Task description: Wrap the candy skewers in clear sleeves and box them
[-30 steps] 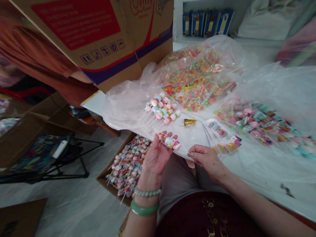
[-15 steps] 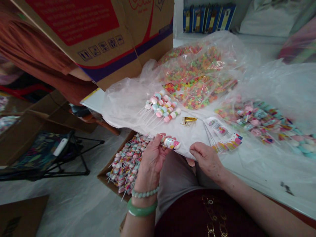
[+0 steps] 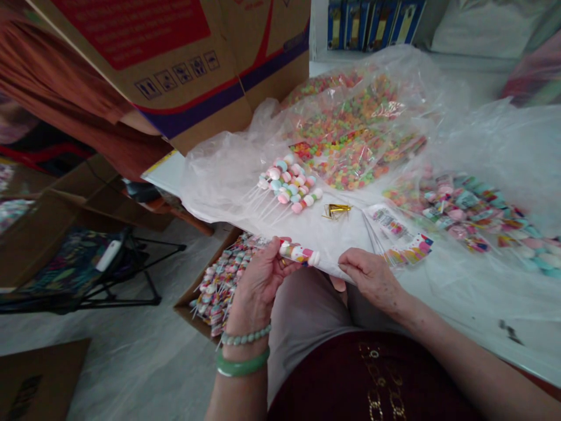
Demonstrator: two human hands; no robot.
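Note:
My left hand (image 3: pixel 267 270) is closed around a marshmallow skewer in a printed clear wrapper (image 3: pixel 298 252), its end pointing right. My right hand (image 3: pixel 366 275) is pinched just right of that skewer; whatever lies between its fingertips is too small to make out. Beyond my hands, several unwrapped marshmallow skewers (image 3: pixel 293 182) lie on white plastic, sticks toward the lower left. A small bunch of gold twist ties (image 3: pixel 337 210) sits to their right. Near my right hand lie fanned-out printed clear bags (image 3: pixel 397 237).
Large clear bags of colourful candies (image 3: pixel 355 134) cover the table's back. More wrapped marshmallows (image 3: pixel 473 207) lie at the right. A tall cardboard box (image 3: pixel 210 76) stands back left. Below the table edge, a carton (image 3: pixel 193 318) holds many wrapped skewers. A person's orange sleeve (image 3: pixel 65 88) shows behind.
My left hand has turned and its fingers have closed more around the wrapped skewer, shifting slightly left. My right hand stays pinched in nearly the same place. The camera view has shifted a little.

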